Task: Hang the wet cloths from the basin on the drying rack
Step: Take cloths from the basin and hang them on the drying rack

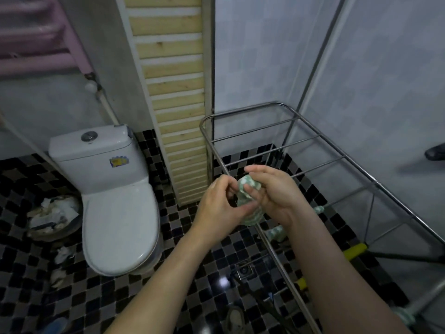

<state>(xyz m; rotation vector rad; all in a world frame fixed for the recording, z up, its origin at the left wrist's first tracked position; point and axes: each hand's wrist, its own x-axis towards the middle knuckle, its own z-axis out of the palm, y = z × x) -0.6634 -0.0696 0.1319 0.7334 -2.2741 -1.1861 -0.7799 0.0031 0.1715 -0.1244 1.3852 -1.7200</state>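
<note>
Here, left hand (221, 204) pinches and right hand (273, 196) curls round a bunched green cloth (248, 188) above the rack's (272, 150) near rail. Hung wadded, it could slide off the thin bar onto the tiled floor (250, 156).

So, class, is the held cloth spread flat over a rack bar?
No, the cloth sits bunched in the right hand, held by the drying rack.

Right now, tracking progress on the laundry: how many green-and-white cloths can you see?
2 visible. The held cloth is bunched between the left hand and right hand; the hung cloth drapes a drying rack rail beneath the right forearm. Others may be hidden.
</note>
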